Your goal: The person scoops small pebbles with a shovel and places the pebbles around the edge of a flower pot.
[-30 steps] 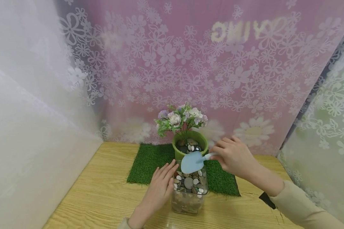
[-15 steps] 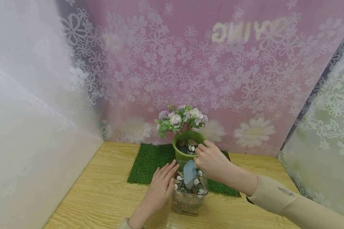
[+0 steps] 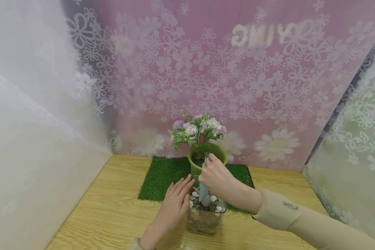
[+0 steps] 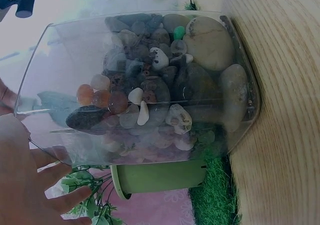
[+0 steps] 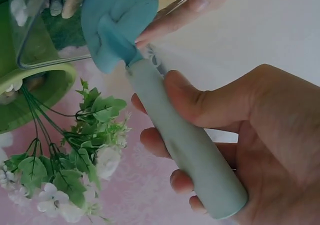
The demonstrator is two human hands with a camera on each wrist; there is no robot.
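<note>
In the head view my right hand [image 3: 217, 174] grips a small toy shovel with a light-blue blade [image 3: 203, 192]. The right wrist view shows fingers and thumb wrapped round its pale handle [image 5: 177, 140]. The blade points down into a clear plastic box [image 3: 202, 224] at the pebbles [image 3: 206, 200], which are grey, brown and white. My left hand [image 3: 174, 200] lies with straight fingers against the box's left rim. Seen from the left wrist, the stones [image 4: 150, 85] show through the wall, and the blade's tip is near the top of the pile.
Right behind the box stands a green flowerpot [image 3: 195, 169] with artificial flowers [image 3: 191, 131] and some stones inside. It sits on a green turf mat [image 3: 162, 178] on the wooden table [image 3: 112, 208]. A floral pink curtain [image 3: 181, 80] hangs at the back.
My right hand has moved left and turned, taking the shovel from flat beside the pot to blade-down over the pebbles in the box. The left hand has stayed in place.
</note>
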